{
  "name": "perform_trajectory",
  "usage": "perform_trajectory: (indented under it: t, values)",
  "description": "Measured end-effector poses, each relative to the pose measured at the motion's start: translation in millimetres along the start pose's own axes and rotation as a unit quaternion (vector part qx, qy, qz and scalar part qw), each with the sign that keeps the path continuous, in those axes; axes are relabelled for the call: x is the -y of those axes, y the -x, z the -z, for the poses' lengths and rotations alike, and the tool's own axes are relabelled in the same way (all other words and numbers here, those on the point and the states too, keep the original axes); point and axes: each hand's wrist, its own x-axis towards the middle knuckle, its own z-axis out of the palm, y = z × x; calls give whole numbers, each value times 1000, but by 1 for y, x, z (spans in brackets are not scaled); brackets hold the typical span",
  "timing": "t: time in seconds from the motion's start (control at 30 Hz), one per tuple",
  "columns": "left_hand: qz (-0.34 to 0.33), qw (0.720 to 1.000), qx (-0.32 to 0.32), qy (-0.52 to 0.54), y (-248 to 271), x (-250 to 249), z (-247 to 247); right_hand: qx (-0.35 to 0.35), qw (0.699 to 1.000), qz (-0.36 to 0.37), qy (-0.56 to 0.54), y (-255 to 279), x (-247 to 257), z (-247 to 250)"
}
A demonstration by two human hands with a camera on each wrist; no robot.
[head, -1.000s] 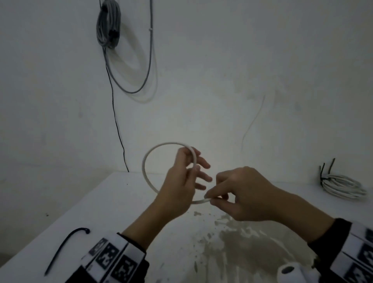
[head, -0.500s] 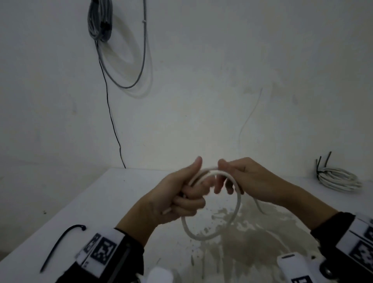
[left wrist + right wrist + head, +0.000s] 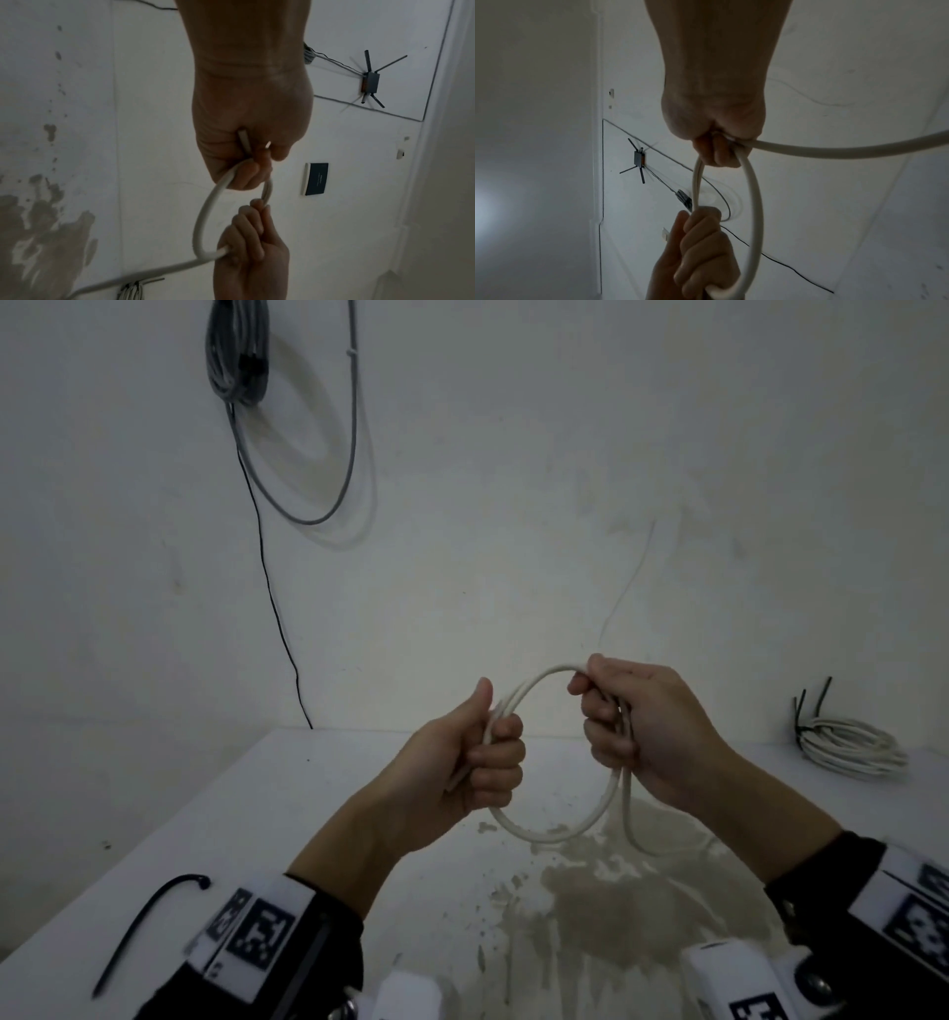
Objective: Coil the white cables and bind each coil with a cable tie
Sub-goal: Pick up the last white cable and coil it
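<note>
A white cable (image 3: 552,832) forms a small loop in the air above the white table (image 3: 287,793). My left hand (image 3: 477,757) grips the loop's left side in a fist, thumb up, and the cable's cut end (image 3: 244,142) pokes out of the fist. My right hand (image 3: 621,721) grips the loop's right side with curled fingers. From there the loose length (image 3: 629,819) hangs down toward the table. In the right wrist view the white cable (image 3: 755,203) arcs between both fists. A black cable tie (image 3: 138,924) lies at the table's near left.
A finished white coil (image 3: 850,747) bound with black ties lies at the table's far right. A grey cable bundle (image 3: 236,351) hangs on the wall at top left, with a thin black wire (image 3: 272,593) running down. A worn patch (image 3: 590,916) marks the table front.
The hands have moved apart, widening the loop between them. The right hand went from pinching the cable to gripping the loop's right side. The left hand now holds it in a fist.
</note>
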Motion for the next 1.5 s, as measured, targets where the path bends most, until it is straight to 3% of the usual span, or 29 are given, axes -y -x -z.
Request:
perform_trajectory:
  t: [0.17,0.33,0.4,0.5,0.6,0.7,0.83,1.0,1.13,1.33,1.4,1.5]
  values:
    - [-37,991,33,123,2,11,-3,-7,1000,13,3,1,5,-6]
    - [-21,966,164,199,7,17,3,-25,999,1,-37,-2,7,-2]
    - [-31,959,185,212,9,17,6,-39,998,-8,-49,-5,9,5]
    - [-41,957,191,216,11,16,14,19,998,-45,43,-2,10,12]
    - [-50,968,162,186,14,11,18,79,980,-44,175,2,8,15]
    - [-44,979,125,155,15,8,15,115,975,-18,187,4,7,8]
    - [-29,975,140,173,12,5,8,149,966,6,210,7,2,-7]
    - [-11,981,130,143,9,5,16,144,978,13,153,8,2,-6]
    - [0,997,60,49,3,13,18,146,960,49,232,10,2,-8]
    - [-1,1000,-9,19,-4,14,7,134,926,82,344,7,8,-7]
    - [-16,1000,-19,19,-7,14,4,135,933,86,323,5,10,-4]
    - [-53,997,-24,53,-12,8,0,140,974,11,176,4,7,3]
